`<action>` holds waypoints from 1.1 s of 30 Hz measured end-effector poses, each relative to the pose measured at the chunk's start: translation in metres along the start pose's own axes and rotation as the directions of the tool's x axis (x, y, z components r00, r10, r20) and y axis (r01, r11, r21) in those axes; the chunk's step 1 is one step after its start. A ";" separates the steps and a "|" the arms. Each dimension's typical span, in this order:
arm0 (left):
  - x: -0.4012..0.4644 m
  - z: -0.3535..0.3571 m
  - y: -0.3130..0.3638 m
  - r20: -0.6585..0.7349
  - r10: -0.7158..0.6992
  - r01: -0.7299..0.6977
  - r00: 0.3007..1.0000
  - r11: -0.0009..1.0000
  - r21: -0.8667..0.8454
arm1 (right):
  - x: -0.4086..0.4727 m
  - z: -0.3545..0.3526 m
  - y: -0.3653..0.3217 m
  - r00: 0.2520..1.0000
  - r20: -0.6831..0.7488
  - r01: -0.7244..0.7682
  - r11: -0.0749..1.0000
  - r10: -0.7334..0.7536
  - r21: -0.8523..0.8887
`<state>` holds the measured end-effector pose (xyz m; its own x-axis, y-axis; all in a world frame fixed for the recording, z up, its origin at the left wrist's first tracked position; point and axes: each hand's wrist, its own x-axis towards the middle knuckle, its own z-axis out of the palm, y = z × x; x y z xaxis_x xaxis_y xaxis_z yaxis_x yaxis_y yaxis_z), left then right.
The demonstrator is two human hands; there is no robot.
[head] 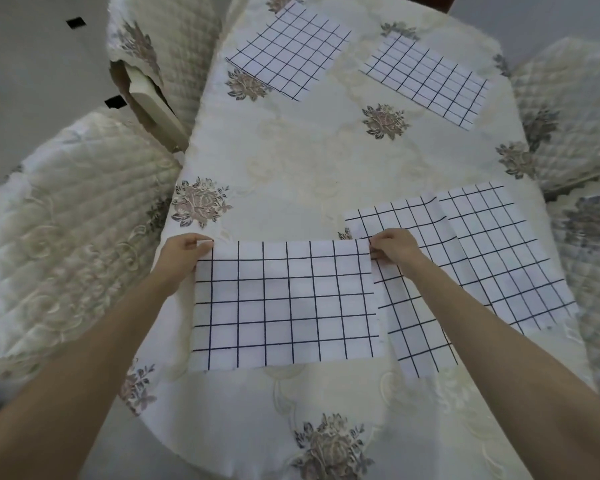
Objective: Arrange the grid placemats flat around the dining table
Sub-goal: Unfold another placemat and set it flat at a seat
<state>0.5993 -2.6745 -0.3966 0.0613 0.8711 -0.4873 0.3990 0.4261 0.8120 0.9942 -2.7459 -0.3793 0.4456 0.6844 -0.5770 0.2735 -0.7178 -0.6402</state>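
A white placemat with a black grid point(286, 304) lies in front of me on the near part of the table. My left hand point(184, 252) pinches its far left corner and my right hand point(394, 249) pinches its far right corner. Its right edge overlaps a second grid placemat point(426, 306). Further right, a third grid placemat point(506, 251) partly overlaps the second. Two more grid placemats lie flat at the far end, one on the left point(291, 50) and one on the right point(426, 79).
The table wears a cream floral tablecloth point(326, 161). Quilted, cream-covered chairs stand around it: near left point(66, 230), far left point(163, 46), and right point(568, 116). Grey floor shows at the left.
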 end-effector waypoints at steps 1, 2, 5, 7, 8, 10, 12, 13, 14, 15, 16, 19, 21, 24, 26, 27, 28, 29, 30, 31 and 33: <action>0.000 0.000 0.003 0.002 0.029 -0.029 1.000 0.999 0.014 | 0.002 -0.001 -0.001 0.998 -0.046 0.046 0.994 -0.051 -0.102; 0.000 -0.001 0.006 0.013 0.063 -0.063 0.998 0.998 0.027 | 0.001 -0.001 -0.004 0.991 -0.078 0.087 0.975 -0.105 -0.206; -0.006 -0.001 0.019 0.036 0.151 -0.153 0.988 0.987 0.039 | -0.005 0.006 -0.020 0.960 -0.007 0.258 0.896 -0.279 -0.360; -0.013 0.000 0.032 0.035 0.207 -0.209 0.978 0.977 0.051 | -0.010 0.017 -0.033 0.921 0.131 0.387 0.831 -0.366 -0.401; -0.015 0.002 0.038 0.042 0.226 -0.228 0.973 0.973 0.045 | -0.012 0.023 -0.039 0.898 0.195 0.440 0.791 -0.394 -0.425; -0.021 0.004 0.049 0.064 0.251 -0.253 0.966 0.967 0.014 | -0.017 0.037 -0.051 0.852 0.294 0.524 0.728 -0.434 -0.443; -0.029 0.004 0.059 0.100 0.287 -0.289 0.953 0.957 0.004 | -0.021 0.051 -0.063 0.793 0.388 0.608 0.664 -0.470 -0.436; -0.033 0.002 0.063 0.119 0.308 -0.310 0.944 0.951 0.007 | -0.024 0.057 -0.069 0.761 0.429 0.646 0.631 -0.487 -0.430; -0.037 0.001 0.068 0.138 0.329 -0.332 0.934 0.943 0.002 | -0.026 0.062 -0.074 0.733 0.459 0.677 0.606 -0.502 -0.418; -0.040 -0.001 0.071 0.158 0.350 -0.354 0.923 0.935 -0.001 | -0.030 0.066 -0.079 0.711 0.478 0.699 0.592 -0.516 -0.401; -0.042 -0.003 0.073 0.175 0.372 -0.378 0.912 0.926 -0.002 | -0.033 0.069 -0.083 0.695 0.485 0.715 0.584 -0.531 -0.385; -0.052 -0.011 0.080 0.165 0.410 -0.414 0.897 0.910 -0.011 | -0.051 0.069 -0.095 0.693 0.464 0.717 0.595 -0.551 -0.364; -0.054 -0.018 0.078 0.084 0.378 -0.372 0.922 0.925 -0.080 | -0.070 0.064 -0.103 0.696 0.458 0.712 0.614 -0.553 -0.341; -0.043 -0.034 0.049 -0.036 0.092 -0.098 0.995 0.939 -0.331 | -0.110 0.048 -0.118 0.663 0.460 0.747 0.567 -0.591 -0.348; -0.037 -0.041 0.016 0.004 -0.114 0.101 0.993 0.860 -0.500 | -0.140 0.034 -0.131 0.621 0.470 0.784 0.484 -0.627 -0.389; -0.037 -0.042 0.001 0.039 -0.175 0.165 0.984 0.796 -0.583 | -0.155 0.027 -0.137 0.591 0.471 0.804 0.435 -0.655 -0.404; -0.039 -0.039 -0.011 0.080 -0.209 0.209 0.975 0.720 -0.661 | -0.170 0.019 -0.144 0.558 0.467 0.824 0.392 -0.686 -0.409; -0.042 -0.034 -0.018 0.129 -0.223 0.244 0.966 0.639 -0.729 | -0.184 0.012 -0.151 0.525 0.459 0.843 0.363 -0.717 -0.397; -0.047 -0.026 -0.020 0.184 -0.223 0.280 0.957 0.563 -0.777 | -0.195 0.004 -0.157 0.497 0.445 0.860 0.353 -0.745 -0.368; -0.053 -0.016 -0.020 0.247 -0.207 0.320 0.947 0.504 -0.803 | -0.205 -0.004 -0.163 0.476 0.429 0.875 0.362 -0.768 -0.323; -0.064 0.007 -0.011 0.362 -0.179 0.403 0.915 0.440 -0.802 | -0.216 -0.018 -0.173 0.475 0.385 0.880 0.435 -0.791 -0.191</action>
<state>0.5974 -2.7364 -0.3767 0.3155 0.6325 -0.7075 -0.5334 0.7348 0.4190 0.8663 -2.7722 -0.1348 -0.3331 0.9422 0.0372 0.6741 0.2656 -0.6892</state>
